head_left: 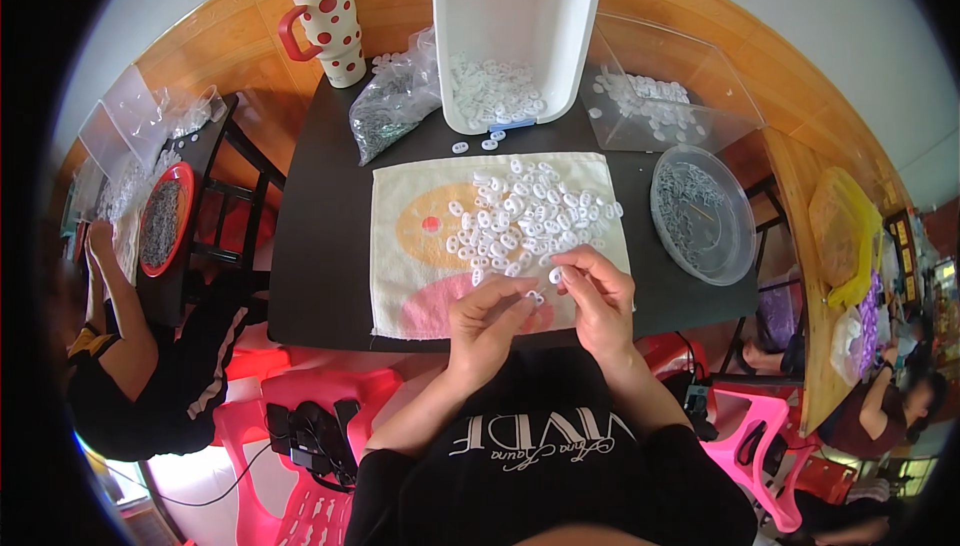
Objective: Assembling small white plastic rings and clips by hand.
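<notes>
Over the near edge of a patterned towel point(395, 301), both my hands are raised close together. My right hand point(603, 306) pinches a small white oval plastic piece point(556, 274) between thumb and forefinger. In the thumb and forefinger of my left hand point(483, 324) is a small whitish piece point(537, 298); its exact kind is too small to make out. Just beyond my fingers, a loose pile of white oval pieces point(530, 208) with small holes or slots spreads over the towel.
Behind the towel a white bin point(590, 6) lies tipped with white pieces inside. Beside it are a clear bag point(395, 111), a spotted tumbler point(340, 31) and a clear box point(700, 46). A clear round tub point(738, 246) holds small greyish pieces. Other people sit left and right.
</notes>
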{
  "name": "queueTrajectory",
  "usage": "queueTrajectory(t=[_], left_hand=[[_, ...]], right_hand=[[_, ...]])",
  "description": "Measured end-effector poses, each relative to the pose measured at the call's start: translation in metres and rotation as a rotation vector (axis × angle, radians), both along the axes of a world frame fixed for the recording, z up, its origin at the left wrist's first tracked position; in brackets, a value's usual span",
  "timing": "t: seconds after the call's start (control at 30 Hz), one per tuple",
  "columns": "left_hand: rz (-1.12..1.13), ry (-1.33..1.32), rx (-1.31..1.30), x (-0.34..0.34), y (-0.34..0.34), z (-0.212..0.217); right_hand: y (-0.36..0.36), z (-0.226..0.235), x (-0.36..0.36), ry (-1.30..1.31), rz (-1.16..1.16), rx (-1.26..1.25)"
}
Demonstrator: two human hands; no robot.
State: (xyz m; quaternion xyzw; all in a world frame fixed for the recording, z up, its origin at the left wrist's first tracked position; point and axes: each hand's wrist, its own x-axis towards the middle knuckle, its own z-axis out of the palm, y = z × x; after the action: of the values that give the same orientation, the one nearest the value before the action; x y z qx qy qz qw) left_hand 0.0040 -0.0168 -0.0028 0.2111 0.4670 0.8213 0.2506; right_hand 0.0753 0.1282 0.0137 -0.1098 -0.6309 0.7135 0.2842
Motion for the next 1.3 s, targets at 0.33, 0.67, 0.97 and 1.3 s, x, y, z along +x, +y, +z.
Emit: queueTrajectory(t=[0.33, 0.67, 0.97, 1.3], left_hand=[[0.046, 0.065, -0.027, 0.009, 0.004, 0.006], [0.038, 0.135, -0.041, 0.004, -0.002, 0.005], [0.044, 0.113, -0.024, 0.005, -0.001, 0.008], [0.052, 0.094, -0.016, 0.005, -0.001, 0.008]], right_hand=[[-0.018, -0.007, -0.002, 0.064, -0.100, -0.302], [-0.008, -0.003, 0.000, 0.018, -0.042, -0.238], [-0.013, -0.003, 0.000, 0.059, -0.039, -0.186], [-0.014, -0.003, -0.001, 0.083, -0.037, 0.007]])
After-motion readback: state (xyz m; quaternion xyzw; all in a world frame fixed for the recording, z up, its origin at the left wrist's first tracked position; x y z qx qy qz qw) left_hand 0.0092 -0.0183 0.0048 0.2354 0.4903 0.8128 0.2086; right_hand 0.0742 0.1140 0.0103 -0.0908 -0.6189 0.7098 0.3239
